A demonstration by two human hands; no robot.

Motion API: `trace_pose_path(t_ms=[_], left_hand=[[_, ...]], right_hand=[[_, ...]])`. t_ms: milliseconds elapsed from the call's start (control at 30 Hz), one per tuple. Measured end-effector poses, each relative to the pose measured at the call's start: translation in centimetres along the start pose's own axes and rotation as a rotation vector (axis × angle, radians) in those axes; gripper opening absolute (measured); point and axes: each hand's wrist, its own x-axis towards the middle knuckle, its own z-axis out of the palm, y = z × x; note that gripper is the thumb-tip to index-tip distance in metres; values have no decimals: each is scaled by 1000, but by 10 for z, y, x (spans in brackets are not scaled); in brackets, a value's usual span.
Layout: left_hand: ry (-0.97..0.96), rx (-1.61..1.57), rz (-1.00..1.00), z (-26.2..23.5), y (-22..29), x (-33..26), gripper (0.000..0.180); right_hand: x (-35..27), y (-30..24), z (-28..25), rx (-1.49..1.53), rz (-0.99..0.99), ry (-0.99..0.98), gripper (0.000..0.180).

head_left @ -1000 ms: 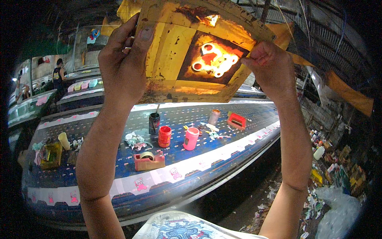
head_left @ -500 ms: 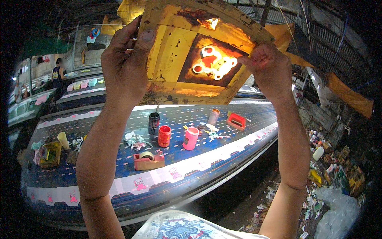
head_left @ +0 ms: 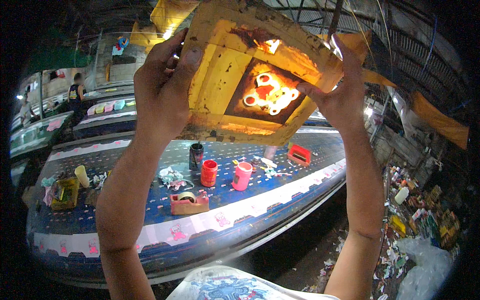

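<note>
Raised in front of me is a yellowed screen printing frame [head_left: 211, 77], tilted, with light glowing through its bear-shaped stencil [head_left: 270, 94]. My left hand [head_left: 164, 95] grips its left edge, thumb on the near face and fingers going behind. My right hand [head_left: 341, 100] is at the right edge. Its thumb lies across the face beside the stencil, and a finger stretches upward along the edge; the other fingers are mostly hidden. Dark brown stains and worn patches mark the frame.
Below stretches a long blue printing table [head_left: 225, 200] bearing a white strip with pink bears [head_left: 177, 231]. On it stand a red paint jar [head_left: 209, 175], a pink jar [head_left: 242, 177], a black jar [head_left: 196, 157] and a tape dispenser [head_left: 190, 204]. Litter [head_left: 400, 260] covers the right-hand floor. A person [head_left: 76, 95] stands far left.
The frame has shifted slightly right and down in view. My right hand has opened from a curled hold on the corner, with a finger now stretched upward and the thumb on the face.
</note>
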Motion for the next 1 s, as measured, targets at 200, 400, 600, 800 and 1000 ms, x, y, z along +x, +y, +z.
trace_pose_path(t_ms=[200, 400, 600, 800, 1000], left_hand=[[-14, 67, 62, 0, 3, 1, 49], [-30, 156, 141, 3, 25, 15, 46], [-18, 375, 246, -5, 44, 26, 44], [-38, 277, 126, -2, 50, 24, 44], [-37, 270, 113, -10, 44, 22, 43]], right_hand=[[-6, 2, 13, 121, 170, -109, 97], [-1, 10, 16, 103, 153, -88, 88], [-2, 26, 23, 277, 104, -56, 101], [5, 10, 12, 252, 142, -182, 100], [-7, 16, 19, 403, 196, -295, 107]])
